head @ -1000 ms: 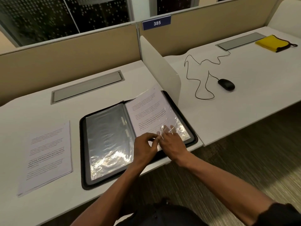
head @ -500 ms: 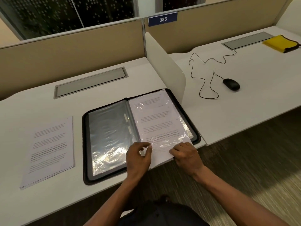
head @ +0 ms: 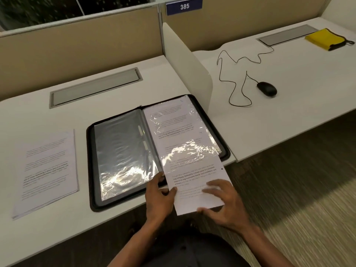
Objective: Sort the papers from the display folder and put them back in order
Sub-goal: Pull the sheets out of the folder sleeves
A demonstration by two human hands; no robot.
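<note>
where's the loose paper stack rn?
Head view: paper stack lies flat on the desk, left of the open folder, away from both hands.

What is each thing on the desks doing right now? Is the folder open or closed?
Display folder: open, flat on desk.
Left sleeve: empty.
Right sleeve: holds paper.
Sheet: partly pulled out of the right sleeve, over the desk edge.
Left hand: pinches the sheet's left edge.
Right hand: holds the sheet's bottom end.
Paper stack: lying flat left of folder.
Mouse: idle, cord loose.
Yellow pouch: lying flat.
</note>
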